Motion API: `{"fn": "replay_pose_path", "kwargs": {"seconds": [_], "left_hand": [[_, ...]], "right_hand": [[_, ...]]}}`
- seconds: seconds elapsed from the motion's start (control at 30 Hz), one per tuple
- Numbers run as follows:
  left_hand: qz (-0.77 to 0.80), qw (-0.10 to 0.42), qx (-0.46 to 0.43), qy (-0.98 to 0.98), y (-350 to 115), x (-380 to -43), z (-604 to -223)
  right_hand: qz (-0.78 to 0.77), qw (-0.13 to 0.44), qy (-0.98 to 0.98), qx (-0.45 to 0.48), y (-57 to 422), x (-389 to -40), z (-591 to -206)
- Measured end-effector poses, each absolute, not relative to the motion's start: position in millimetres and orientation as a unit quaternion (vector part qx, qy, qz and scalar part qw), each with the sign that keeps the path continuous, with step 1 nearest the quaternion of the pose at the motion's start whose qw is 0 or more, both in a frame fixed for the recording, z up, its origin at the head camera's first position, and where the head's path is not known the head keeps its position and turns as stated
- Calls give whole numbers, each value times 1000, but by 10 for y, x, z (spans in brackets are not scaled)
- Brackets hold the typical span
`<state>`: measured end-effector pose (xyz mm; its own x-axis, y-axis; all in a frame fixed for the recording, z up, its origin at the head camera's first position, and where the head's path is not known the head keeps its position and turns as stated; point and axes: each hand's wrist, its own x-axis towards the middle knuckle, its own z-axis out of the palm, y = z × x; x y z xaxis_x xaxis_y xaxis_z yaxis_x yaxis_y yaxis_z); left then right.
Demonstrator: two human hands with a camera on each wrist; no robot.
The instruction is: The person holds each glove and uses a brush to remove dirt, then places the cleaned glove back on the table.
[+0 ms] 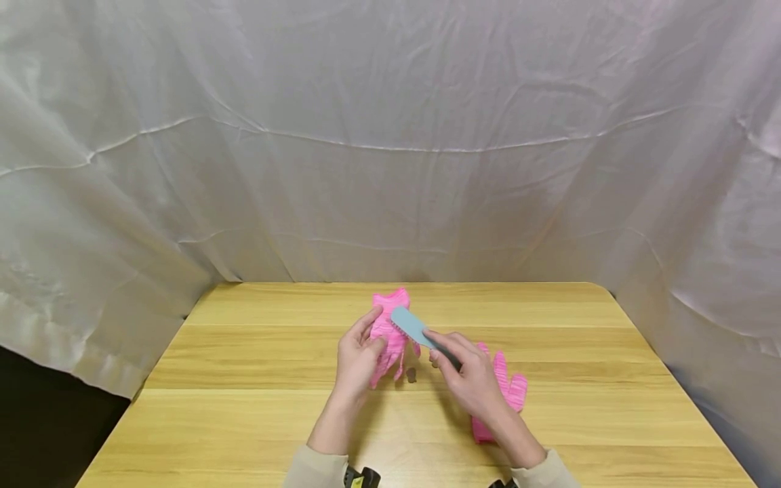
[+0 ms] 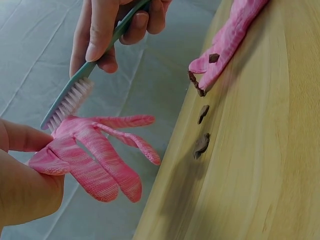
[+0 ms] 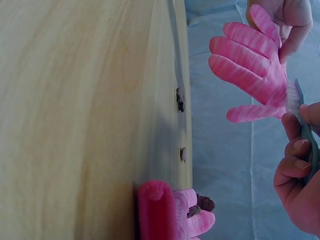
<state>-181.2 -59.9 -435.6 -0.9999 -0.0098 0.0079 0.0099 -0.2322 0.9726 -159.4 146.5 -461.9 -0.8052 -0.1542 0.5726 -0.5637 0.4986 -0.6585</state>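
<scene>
My left hand (image 1: 358,352) pinches a pink knit glove (image 1: 389,329) between thumb and fingers, holding it up over the table with its glove fingers hanging down. In my right hand (image 1: 466,371) is a blue-green brush (image 1: 410,324), gripped by its handle. Its pale bristles (image 2: 72,99) meet the glove's surface near the left fingertips in the left wrist view. A second pink glove (image 1: 516,392) lies on the table, partly behind my right wrist. Brown clumps (image 3: 205,202) sit at its fingers in the right wrist view.
Small dark brown bits (image 2: 201,145) lie on the wooden table (image 1: 244,407) below the held glove. Grey-white cloth (image 1: 390,190) hangs behind the table and along both sides.
</scene>
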Motion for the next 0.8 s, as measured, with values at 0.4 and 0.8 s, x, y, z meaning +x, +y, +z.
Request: {"fn": "replay_pose_path", "kwargs": {"seconds": [0.4, 0.8], "left_hand": [[-803, -13, 26, -595, -617, -1823, -4350], [-826, -26, 42, -561, -621, -1824, -4334]], "right_hand": [[448, 234, -834, 220, 1454, -1590, -4611], [441, 246, -832, 230, 1454, -1599, -4615]]}}
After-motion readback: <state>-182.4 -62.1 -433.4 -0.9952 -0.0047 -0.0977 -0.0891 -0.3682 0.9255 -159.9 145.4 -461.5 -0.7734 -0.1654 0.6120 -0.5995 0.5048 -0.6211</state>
